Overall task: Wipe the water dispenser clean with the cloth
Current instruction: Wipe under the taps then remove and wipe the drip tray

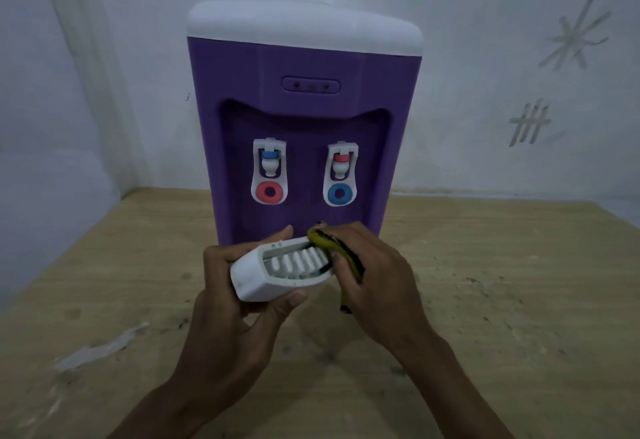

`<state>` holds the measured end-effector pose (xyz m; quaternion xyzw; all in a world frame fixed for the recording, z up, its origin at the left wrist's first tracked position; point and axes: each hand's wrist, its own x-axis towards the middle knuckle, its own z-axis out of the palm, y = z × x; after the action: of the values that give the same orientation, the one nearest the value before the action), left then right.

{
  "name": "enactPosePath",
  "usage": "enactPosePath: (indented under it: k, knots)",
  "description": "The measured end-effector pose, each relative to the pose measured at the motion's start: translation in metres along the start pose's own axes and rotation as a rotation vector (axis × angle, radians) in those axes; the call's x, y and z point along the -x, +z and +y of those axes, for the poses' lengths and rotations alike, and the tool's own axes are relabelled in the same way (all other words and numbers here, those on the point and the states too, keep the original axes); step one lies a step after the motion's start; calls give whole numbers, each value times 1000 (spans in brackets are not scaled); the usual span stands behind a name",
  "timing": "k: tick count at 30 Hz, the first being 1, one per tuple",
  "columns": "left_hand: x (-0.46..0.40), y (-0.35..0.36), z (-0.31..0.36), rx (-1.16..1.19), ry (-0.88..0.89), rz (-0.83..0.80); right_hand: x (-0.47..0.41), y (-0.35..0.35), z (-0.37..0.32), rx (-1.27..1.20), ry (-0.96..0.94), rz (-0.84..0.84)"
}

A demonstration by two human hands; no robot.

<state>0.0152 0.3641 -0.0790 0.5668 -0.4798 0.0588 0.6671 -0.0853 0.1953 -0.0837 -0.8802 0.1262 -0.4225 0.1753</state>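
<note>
Fingers [221,258] of left hand [239,303] curl around white drip tray [256,277] before purple water dispenser [304,119]; right hand [374,265] grips yellow cloth [329,242] on tray's end.

Two bare forearms, hands ungloved, sleeveless

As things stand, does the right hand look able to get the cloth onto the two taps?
Probably yes. The right hand grips the cloth just below the dispenser, and nothing stands between it and the taps. The left hand holds the drip tray lower, out of the way.
</note>
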Motion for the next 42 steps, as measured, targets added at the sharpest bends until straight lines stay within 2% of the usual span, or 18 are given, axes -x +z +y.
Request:
enactPosePath:
  k: [6, 11, 16, 21, 26, 42]
  knots:
    - [-1, -4, -3, 14, -39, 21, 1, 2, -13, -115, -80, -20]
    - [1, -2, -4, 25, -34, -14, 2, 0, 6, -13, -9, -13]
    - [-5, -8, -2, 0, -43, 65, 2, -1, -6, -100, -74, -35]
    - [-7, -8, 0, -17, -33, 59, 6, 3, 7, -16, -27, -50]
    - [-10, -12, -4, -19, -40, 90, 5, 3, -5, -172, -57, -32]
    - [-12, -14, -3, 47, -65, 84, 2, 0, -3, -210, -41, -79]
